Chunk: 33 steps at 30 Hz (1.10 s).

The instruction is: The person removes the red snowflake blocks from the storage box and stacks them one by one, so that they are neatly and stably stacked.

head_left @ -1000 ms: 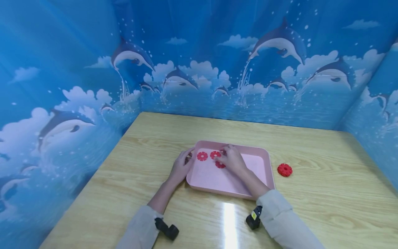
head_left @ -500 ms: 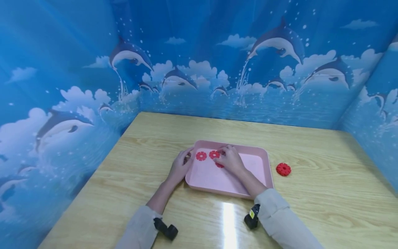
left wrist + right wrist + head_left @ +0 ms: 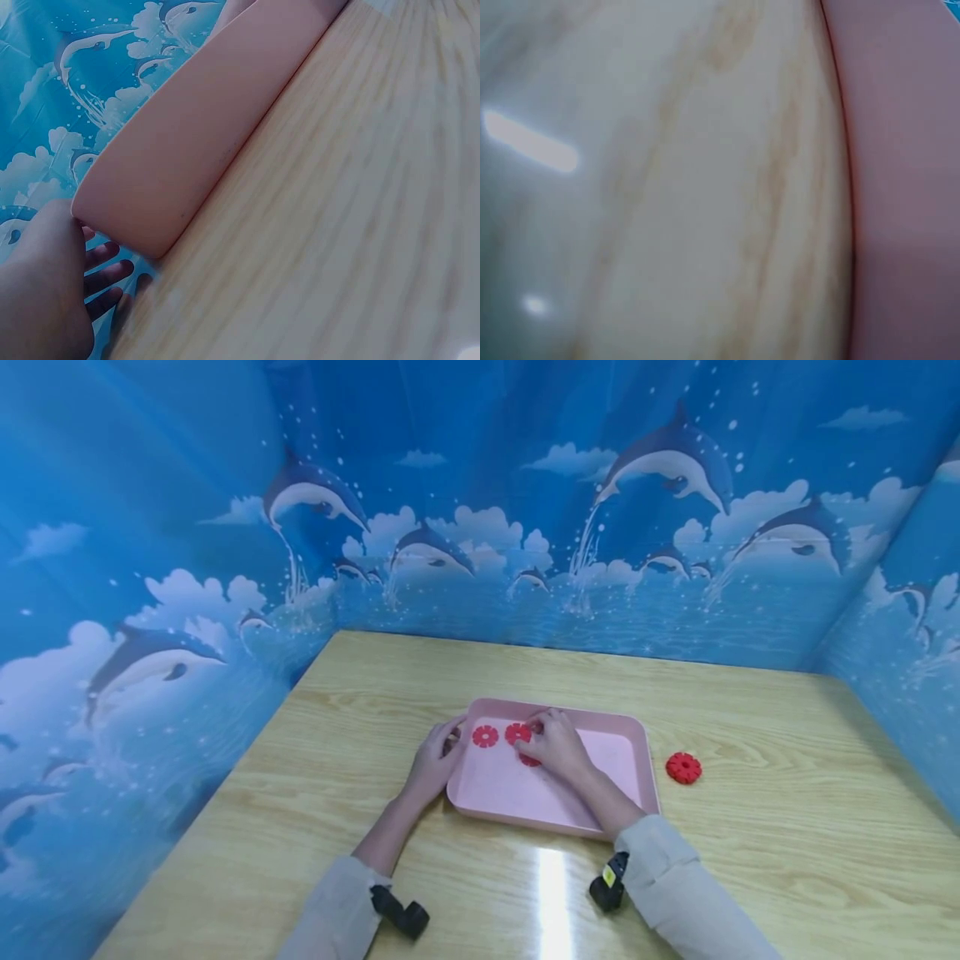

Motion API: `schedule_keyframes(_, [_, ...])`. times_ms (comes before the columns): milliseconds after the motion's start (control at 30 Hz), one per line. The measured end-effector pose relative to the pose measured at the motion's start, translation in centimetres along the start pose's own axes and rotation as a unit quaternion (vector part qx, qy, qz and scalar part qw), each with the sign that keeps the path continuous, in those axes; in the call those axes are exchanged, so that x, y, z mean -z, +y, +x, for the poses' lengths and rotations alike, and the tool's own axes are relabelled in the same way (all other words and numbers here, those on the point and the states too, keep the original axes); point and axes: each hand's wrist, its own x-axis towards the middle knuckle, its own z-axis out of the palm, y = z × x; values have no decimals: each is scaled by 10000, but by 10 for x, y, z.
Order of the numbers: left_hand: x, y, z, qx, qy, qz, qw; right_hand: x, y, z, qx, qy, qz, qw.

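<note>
Inside a shallow pink tray (image 3: 495, 793) lie red notched, flower-shaped discs. One red disc (image 3: 485, 737) sits at the far left. A second red disc (image 3: 517, 732) is between the thumb and fingertips of my right hand (image 3: 558, 747), which pinches it near the tray floor. Partly covered by that hand is a third red disc (image 3: 529, 760), just below. My left hand (image 3: 437, 762) holds the tray's left rim; in the left wrist view its fingers (image 3: 109, 277) lie outside the corner, and the thumb tip is hidden. The right wrist view shows only the tray wall (image 3: 907, 187) and table.
To the right of the tray, a small pile of red discs (image 3: 684, 768) lies on the wood-grain table (image 3: 787, 827). A blue dolphin-print curtain (image 3: 480, 527) stands around the table's back and sides. Light glares off the front of the tabletop.
The right hand stays at the second disc, with only slight finger movement. The left hand keeps its place on the tray. The whole view has shifted a few pixels.
</note>
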Motion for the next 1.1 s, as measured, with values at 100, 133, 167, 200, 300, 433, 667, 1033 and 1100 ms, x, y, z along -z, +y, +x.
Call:
schedule_keyframes(100, [0,0,0,45,-5,-13,10000,3,-1,0,-13,-37,107,9999])
schedule_keyframes(133, [0,0,0,79,-5,-30,10000,4,-2,-1,-8,-61,122,9999])
schedule_keyframes(167, [0,0,0,93,-6,-36,9999,6,-2,-1,4,-90,139,9999])
schedule_keyframes(200, [0,1,0,121,-7,-51,9999,8,-3,-1,6,-122,160,9998])
schedule_keyframes(300, [-1,1,0,117,-22,-66,9999,16,-7,-3,79,-176,164,9997])
schedule_keyframes(433, [-1,0,0,144,-25,-112,9998,27,-11,-7,122,-275,128,9995])
schedule_keyframes(667, [0,-1,0,156,-36,-126,9998,50,-12,-19,40,-252,283,9993])
schedule_keyframes(1033, [1,2,0,126,19,-95,9999,86,1,-44,223,73,229,9995])
schedule_keyframes(1100, [0,2,0,115,20,-106,9999,92,3,-49,209,125,151,9996])
